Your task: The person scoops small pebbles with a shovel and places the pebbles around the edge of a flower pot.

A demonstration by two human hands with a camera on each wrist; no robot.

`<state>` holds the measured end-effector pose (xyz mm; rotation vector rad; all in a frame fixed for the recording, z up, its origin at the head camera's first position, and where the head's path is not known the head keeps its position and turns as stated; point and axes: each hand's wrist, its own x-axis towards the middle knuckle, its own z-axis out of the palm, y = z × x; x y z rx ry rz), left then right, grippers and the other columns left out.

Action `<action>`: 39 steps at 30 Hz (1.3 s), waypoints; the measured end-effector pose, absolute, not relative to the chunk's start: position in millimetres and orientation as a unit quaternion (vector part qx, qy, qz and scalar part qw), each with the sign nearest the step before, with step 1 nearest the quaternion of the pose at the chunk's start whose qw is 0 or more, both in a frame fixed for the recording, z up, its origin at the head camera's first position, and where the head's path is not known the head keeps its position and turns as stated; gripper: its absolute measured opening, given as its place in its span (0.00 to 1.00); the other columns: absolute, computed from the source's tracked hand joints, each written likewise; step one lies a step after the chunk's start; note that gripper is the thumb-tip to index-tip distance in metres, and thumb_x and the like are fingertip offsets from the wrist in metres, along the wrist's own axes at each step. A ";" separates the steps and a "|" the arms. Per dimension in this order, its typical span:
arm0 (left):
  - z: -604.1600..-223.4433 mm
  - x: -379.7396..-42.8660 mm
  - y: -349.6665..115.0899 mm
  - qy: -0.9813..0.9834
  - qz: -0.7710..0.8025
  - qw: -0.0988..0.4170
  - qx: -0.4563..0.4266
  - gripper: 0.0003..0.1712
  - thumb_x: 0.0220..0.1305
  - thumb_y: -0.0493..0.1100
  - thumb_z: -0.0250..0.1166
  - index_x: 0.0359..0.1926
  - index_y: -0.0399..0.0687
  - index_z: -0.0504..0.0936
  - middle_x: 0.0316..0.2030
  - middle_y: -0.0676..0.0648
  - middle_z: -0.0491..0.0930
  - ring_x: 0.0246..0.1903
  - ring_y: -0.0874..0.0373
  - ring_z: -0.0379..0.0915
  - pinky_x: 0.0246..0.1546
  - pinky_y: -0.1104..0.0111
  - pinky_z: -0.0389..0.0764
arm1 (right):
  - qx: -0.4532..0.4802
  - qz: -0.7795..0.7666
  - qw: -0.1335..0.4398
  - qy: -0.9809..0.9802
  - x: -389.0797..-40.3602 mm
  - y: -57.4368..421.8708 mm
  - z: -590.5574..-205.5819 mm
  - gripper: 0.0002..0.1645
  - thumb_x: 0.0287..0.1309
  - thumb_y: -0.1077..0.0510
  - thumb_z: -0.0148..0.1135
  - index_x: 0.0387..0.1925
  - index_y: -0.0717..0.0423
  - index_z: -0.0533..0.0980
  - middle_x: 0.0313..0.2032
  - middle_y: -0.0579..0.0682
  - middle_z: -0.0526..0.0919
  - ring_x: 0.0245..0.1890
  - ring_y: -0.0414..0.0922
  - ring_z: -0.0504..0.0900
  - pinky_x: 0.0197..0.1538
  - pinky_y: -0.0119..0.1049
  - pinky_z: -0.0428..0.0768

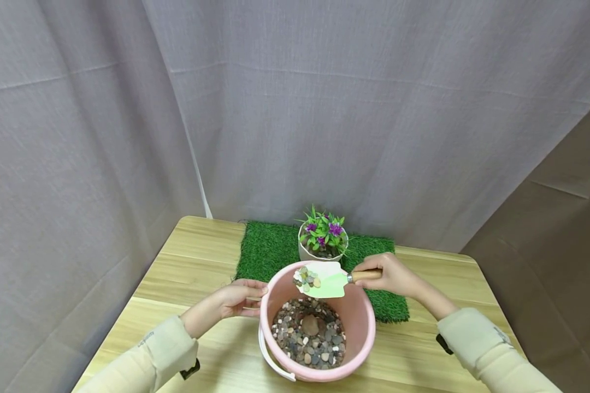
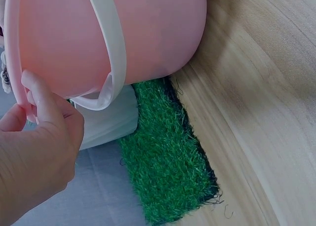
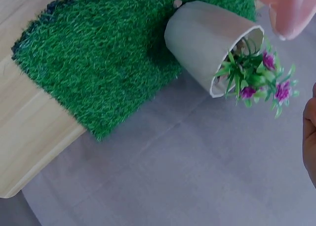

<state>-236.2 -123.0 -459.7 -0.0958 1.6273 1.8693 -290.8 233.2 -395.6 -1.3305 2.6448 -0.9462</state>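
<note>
My right hand [image 1: 387,274] grips the wooden handle of a pale green garden trowel [image 1: 330,284], held over the far part of a pink bucket [image 1: 366,322]. A small heap of pebbles [image 1: 307,279] lies on the trowel's blade. My left hand [image 1: 240,298] pinches the bucket's rim on its left side, thumb and fingers on either side of the edge in the left wrist view. Inside the bucket, mixed pebbles [image 1: 319,349] cover the bottom around a larger brown stone [image 1: 310,325]. In the right wrist view only a bit of the right hand [image 3: 310,137] shows.
Behind the bucket, a white pot [image 3: 207,43] with a purple-flowered plant [image 1: 324,229] stands on a green turf mat [image 1: 270,245]. The bucket's white handle [image 1: 270,357] hangs down on its left side. A wooden table [image 1: 201,262] bears everything, with grey curtains [image 1: 295,136] behind.
</note>
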 end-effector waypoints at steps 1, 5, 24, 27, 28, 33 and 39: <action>-459.6 -236.2 -123.1 0.620 0.713 0.325 -0.037 0.25 0.66 0.36 0.54 0.61 0.27 0.64 0.29 0.52 0.79 0.30 0.64 0.77 0.43 0.67 0.87 | -0.424 -0.305 0.017 0.853 -291.6 235.2 -395.2 0.12 0.47 0.63 0.70 0.36 0.65 0.83 0.28 0.51 0.83 0.23 0.28 0.72 0.22 0.23 0.78; -458.9 -236.0 -123.1 0.620 0.713 0.326 -0.038 0.24 0.66 0.36 0.54 0.61 0.28 0.64 0.29 0.52 0.79 0.30 0.64 0.77 0.43 0.67 0.87 | -0.409 -0.301 0.021 0.861 -292.9 243.7 -392.5 0.13 0.47 0.63 0.70 0.37 0.66 0.82 0.28 0.52 0.83 0.21 0.27 0.71 0.20 0.24 0.77; -458.4 -236.1 -122.3 0.626 0.709 0.321 -0.050 0.23 0.66 0.36 0.55 0.60 0.29 0.66 0.29 0.52 0.79 0.29 0.65 0.76 0.40 0.70 0.87 | -0.346 -0.298 -0.028 0.889 -305.9 295.4 -389.2 0.12 0.46 0.64 0.71 0.36 0.65 0.83 0.35 0.61 0.85 0.34 0.26 0.79 0.32 0.24 0.85; -459.4 -236.1 -122.7 0.624 0.711 0.321 -0.046 0.24 0.66 0.36 0.55 0.60 0.29 0.66 0.29 0.52 0.79 0.29 0.65 0.77 0.40 0.70 0.87 | -0.339 -0.297 -0.039 0.892 -310.6 302.8 -389.2 0.12 0.46 0.65 0.70 0.35 0.66 0.83 0.33 0.62 0.85 0.30 0.24 0.76 0.27 0.22 0.83; -459.5 -236.0 -122.8 0.623 0.711 0.322 -0.044 0.24 0.66 0.36 0.55 0.60 0.29 0.66 0.29 0.52 0.79 0.29 0.65 0.77 0.40 0.70 0.87 | -0.337 -0.297 -0.044 0.892 -312.2 305.2 -389.1 0.12 0.46 0.66 0.70 0.35 0.67 0.83 0.32 0.62 0.85 0.27 0.24 0.74 0.24 0.21 0.81; -460.6 -236.3 -123.4 0.621 0.713 0.324 -0.040 0.25 0.66 0.36 0.55 0.61 0.28 0.65 0.30 0.51 0.80 0.29 0.65 0.77 0.40 0.69 0.87 | -0.312 -0.288 -0.056 0.904 -319.2 316.1 -385.7 0.11 0.47 0.66 0.70 0.35 0.67 0.83 0.28 0.57 0.85 0.19 0.27 0.68 0.16 0.24 0.71; -461.1 -236.7 -123.7 0.621 0.712 0.325 -0.043 0.24 0.66 0.37 0.56 0.60 0.29 0.66 0.30 0.51 0.80 0.30 0.64 0.77 0.41 0.69 0.87 | -0.255 -0.270 -0.040 0.928 -325.3 327.0 -380.0 0.13 0.51 0.61 0.68 0.37 0.67 0.82 0.32 0.62 0.85 0.26 0.26 0.74 0.24 0.24 0.78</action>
